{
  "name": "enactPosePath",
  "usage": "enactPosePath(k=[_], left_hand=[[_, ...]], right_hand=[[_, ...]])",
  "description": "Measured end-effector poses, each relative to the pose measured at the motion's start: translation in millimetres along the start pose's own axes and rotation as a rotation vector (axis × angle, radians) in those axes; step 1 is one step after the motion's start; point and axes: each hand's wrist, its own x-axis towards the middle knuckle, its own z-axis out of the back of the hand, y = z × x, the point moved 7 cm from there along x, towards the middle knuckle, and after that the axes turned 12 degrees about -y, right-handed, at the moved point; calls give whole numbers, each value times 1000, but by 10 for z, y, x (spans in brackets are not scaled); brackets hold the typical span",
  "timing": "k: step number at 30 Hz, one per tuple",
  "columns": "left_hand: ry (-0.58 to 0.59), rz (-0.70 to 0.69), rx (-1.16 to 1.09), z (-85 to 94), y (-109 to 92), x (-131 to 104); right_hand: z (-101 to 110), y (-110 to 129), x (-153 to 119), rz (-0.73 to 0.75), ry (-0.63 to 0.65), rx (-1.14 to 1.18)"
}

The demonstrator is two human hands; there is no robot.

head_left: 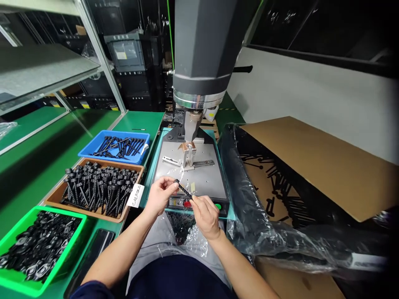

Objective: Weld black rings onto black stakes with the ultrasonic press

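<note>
A black ribbed rod [184,190] with a wider head at its left end is held between both hands, over the front of a machine's metal plate [215,179]. My left hand [159,195] pinches the head end. The fingers of my right hand [205,214] close on the other end. Behind them a metal fixture [188,154] stands on the plate, directly under the machine's horn [190,124]. A red button [187,204] and a green button [218,206] sit on the front panel, near my right hand.
On the left are a blue tray [144,137] of black rods, a brown tray [124,216] of headed rods and a green bin [81,220] of small black parts. A plastic-lined box [246,199] with cardboard [324,162] stands right. The machine head [202,45] hangs above.
</note>
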Motion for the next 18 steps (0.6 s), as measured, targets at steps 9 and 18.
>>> enactPosePath(k=[9,18], left_hand=[[-8,-560,361,-539,-612,796],[43,-933,664,-970,-708,1186]], right_hand=[[86,-503,-200,-329,36,-49],[204,-759,-786,-595,128,83]])
